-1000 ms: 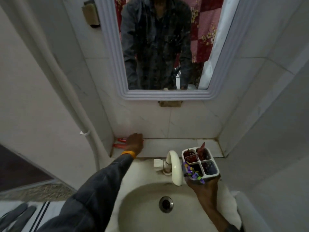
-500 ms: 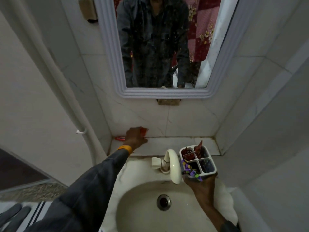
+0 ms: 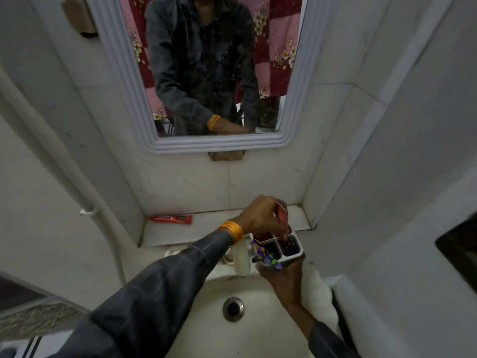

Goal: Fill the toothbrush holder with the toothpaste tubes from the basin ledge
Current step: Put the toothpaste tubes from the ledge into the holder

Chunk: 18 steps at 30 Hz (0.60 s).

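Head view: left hand pinches tube over holder gripped by right hand; crowded back compartments could snag it, tipping it into the basin.

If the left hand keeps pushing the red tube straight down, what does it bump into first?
Most likely the white four-compartment toothbrush holder right below it. The left hand holds a red toothpaste tube over the holder's back compartments, so the tube should enter one there. Which one is hard to tell.
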### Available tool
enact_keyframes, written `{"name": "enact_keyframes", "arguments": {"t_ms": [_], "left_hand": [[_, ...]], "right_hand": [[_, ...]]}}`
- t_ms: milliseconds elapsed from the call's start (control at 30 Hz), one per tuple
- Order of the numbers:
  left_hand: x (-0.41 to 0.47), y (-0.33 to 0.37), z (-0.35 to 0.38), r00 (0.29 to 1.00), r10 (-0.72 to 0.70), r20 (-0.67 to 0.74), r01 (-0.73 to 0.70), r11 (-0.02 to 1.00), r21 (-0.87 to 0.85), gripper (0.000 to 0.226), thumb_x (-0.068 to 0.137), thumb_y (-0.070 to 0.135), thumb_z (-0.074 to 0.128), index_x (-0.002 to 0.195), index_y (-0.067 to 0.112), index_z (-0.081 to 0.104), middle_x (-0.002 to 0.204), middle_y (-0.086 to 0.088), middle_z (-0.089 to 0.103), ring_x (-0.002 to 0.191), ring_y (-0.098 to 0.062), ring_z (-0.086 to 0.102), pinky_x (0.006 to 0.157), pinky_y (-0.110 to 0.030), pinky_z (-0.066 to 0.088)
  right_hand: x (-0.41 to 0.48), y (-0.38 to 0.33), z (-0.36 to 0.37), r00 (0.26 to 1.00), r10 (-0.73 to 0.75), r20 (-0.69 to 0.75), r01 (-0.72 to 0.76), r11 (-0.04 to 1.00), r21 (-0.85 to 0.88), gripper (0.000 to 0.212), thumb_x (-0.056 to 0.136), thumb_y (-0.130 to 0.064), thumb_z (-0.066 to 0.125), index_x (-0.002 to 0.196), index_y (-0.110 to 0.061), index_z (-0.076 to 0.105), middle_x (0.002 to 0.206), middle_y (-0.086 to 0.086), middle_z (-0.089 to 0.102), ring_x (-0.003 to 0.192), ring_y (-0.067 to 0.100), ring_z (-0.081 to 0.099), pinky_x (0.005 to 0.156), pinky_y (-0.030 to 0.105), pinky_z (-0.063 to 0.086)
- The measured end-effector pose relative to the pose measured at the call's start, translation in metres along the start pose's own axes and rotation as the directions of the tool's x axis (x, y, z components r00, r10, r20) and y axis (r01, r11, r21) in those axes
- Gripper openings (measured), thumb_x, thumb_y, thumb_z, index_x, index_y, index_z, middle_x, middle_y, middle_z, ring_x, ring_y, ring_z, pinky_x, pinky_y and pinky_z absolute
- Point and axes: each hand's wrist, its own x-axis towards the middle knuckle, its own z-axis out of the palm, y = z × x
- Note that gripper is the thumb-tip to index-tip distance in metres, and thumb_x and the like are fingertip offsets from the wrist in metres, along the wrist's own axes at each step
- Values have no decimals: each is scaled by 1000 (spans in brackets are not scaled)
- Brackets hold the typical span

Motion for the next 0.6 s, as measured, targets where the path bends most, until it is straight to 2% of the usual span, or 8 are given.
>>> {"name": "enact_keyframes", "arguments": {"t_ms": [67, 133, 233, 300, 367, 467, 533, 600], "left_hand": [[7, 5, 16, 999, -11, 49, 6, 995, 99, 23, 65, 27, 84, 81, 16, 74, 83, -1, 76, 77, -17, 71, 72, -32, 58], [11, 5, 29, 996, -21, 86, 3, 978, 207, 25, 65, 28, 83, 84, 15, 74, 86, -5, 76, 80, -23, 70, 75, -32, 57], [14, 1, 42, 990, -44, 131, 6, 960, 279, 33, 68, 28, 85, 95, 11, 75, 96, -10, 75, 89, -28, 67, 78, -32, 55], [15, -1, 46, 988, -52, 144, 11, 962, 274, 36, 69, 29, 85, 98, 10, 75, 97, -10, 75, 87, -26, 66, 73, -29, 51], [15, -3, 47, 986, -51, 157, 6, 961, 275, 38, 70, 30, 85, 102, 12, 75, 99, -9, 75, 87, -24, 67, 71, -27, 47], [14, -9, 41, 985, -50, 168, 2, 962, 272, 42, 75, 34, 81, 111, 15, 73, 104, -7, 75, 91, -23, 69, 74, -27, 51], [12, -12, 37, 979, -60, 193, 10, 968, 251, 38, 79, 33, 78, 111, 13, 73, 104, -9, 74, 88, -23, 67, 73, -26, 48], [11, -11, 38, 975, -74, 209, 27, 976, 218, 35, 83, 32, 75, 110, 11, 73, 101, -9, 74, 79, -20, 63, 71, -25, 44]], "right_hand": [[5, 10, 0, 999, 1, 44, 1, 999, -54, 102, 53, 5, 102, 141, -14, 52, 130, -40, 60, 122, -17, 58, 96, -1, 43], [8, 30, 0, 998, 30, 62, -24, 996, -86, 103, 53, -3, 104, 143, -8, 53, 137, -29, 58, 126, -16, 56, 101, 1, 42], [6, 32, -2, 995, 78, 62, -69, 990, -124, 106, 58, -31, 104, 149, -18, 49, 143, -18, 57, 133, -5, 56, 104, 5, 43], [5, 32, -3, 993, 100, 64, -91, 987, -133, 98, 60, -27, 104, 143, -22, 52, 137, -14, 62, 126, -9, 59, 100, 8, 47], [6, 36, -3, 995, 89, 52, -82, 989, -127, 104, 58, -24, 105, 146, -14, 50, 138, -14, 59, 127, -14, 54, 102, 3, 42], [5, 41, -2, 993, 110, 49, -104, 988, -112, 109, 58, -32, 104, 149, -21, 45, 141, -21, 54, 131, -8, 54, 102, 0, 40], [4, 35, -4, 994, 98, 37, -95, 993, -72, 109, 55, -11, 105, 146, -16, 46, 139, -17, 56, 127, -17, 54, 99, 0, 42], [3, 28, -4, 996, 83, 37, -81, 996, -42, 108, 55, -1, 104, 146, -10, 46, 138, -14, 56, 124, -23, 52, 98, -2, 42]]}}
